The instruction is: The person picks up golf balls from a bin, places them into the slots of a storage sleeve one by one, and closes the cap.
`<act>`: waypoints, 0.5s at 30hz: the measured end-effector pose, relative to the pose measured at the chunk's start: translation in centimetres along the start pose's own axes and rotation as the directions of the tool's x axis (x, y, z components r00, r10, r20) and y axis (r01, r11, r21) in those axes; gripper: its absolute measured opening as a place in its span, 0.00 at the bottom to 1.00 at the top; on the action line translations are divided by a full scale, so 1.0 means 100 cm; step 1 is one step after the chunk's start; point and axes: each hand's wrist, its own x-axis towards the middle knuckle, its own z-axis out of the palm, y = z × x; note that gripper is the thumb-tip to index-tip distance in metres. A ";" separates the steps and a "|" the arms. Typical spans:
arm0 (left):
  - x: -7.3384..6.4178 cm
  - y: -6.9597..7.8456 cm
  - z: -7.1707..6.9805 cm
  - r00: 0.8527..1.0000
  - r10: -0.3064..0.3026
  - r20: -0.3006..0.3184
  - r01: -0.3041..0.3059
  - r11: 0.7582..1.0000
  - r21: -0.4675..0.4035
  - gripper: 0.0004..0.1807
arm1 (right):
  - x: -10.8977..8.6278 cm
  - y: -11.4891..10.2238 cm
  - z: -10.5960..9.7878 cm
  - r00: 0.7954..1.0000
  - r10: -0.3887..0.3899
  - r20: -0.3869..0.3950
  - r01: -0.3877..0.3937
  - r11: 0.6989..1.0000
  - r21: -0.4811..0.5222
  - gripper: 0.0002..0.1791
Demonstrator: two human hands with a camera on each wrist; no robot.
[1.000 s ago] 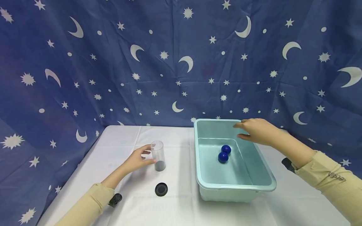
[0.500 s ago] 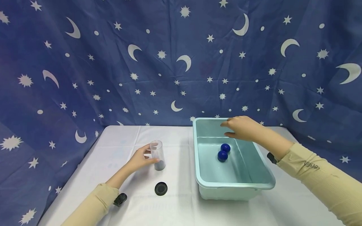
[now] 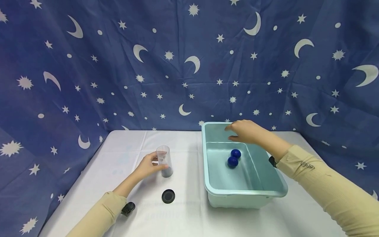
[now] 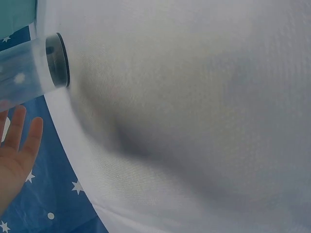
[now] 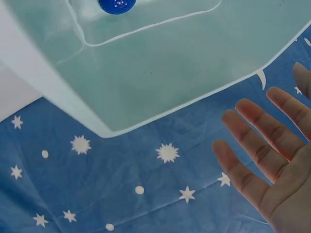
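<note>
A clear plastic tube (image 3: 164, 161) stands upright on the white table, its top uncovered and its base dark-rimmed. My left hand (image 3: 149, 166) holds it from the left, thumb across the front and index finger behind. In the left wrist view the outer fingers (image 4: 31, 141) stretch out beside the tube (image 4: 24, 70). A round black lid (image 3: 168, 196) lies flat just nearer than the tube. Over the far part of a pale teal bin (image 3: 208, 164), my right hand (image 3: 245, 131) hovers with its fingers spread and nothing in them. Two blue balls (image 3: 233, 161) sit on the bin's floor.
A white cloth (image 3: 142, 214) covers the table. Behind and to the left hangs a dark blue curtain (image 3: 165, 108) with moons and stars. The bin's raised rim (image 3: 245, 193) surrounds the balls.
My right hand has moved left over the bin. My left hand has edged right, bringing its thumb farther across the tube. The tube and balls stay in place.
</note>
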 end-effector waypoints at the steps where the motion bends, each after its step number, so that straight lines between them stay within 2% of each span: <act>1: 0.000 0.000 0.000 1.000 0.005 -0.001 -0.005 1.000 -0.004 0.30 | 0.001 0.001 0.001 1.000 0.002 0.004 -0.002 1.000 0.004 0.17; 6: 0.000 -0.001 0.002 1.000 0.004 -0.007 -0.004 1.000 -0.020 0.30 | 0.006 0.000 0.007 1.000 0.011 0.019 -0.011 1.000 0.009 0.17; 10: 0.000 0.001 0.003 1.000 -0.012 -0.013 0.012 1.000 -0.006 0.30 | 0.007 -0.003 0.011 1.000 0.002 0.025 -0.002 1.000 -0.009 0.17; 15: 0.001 0.003 0.001 1.000 0.000 -0.020 0.000 1.000 0.011 0.30 | 0.012 -0.003 0.019 1.000 -0.007 0.029 0.007 1.000 -0.003 0.17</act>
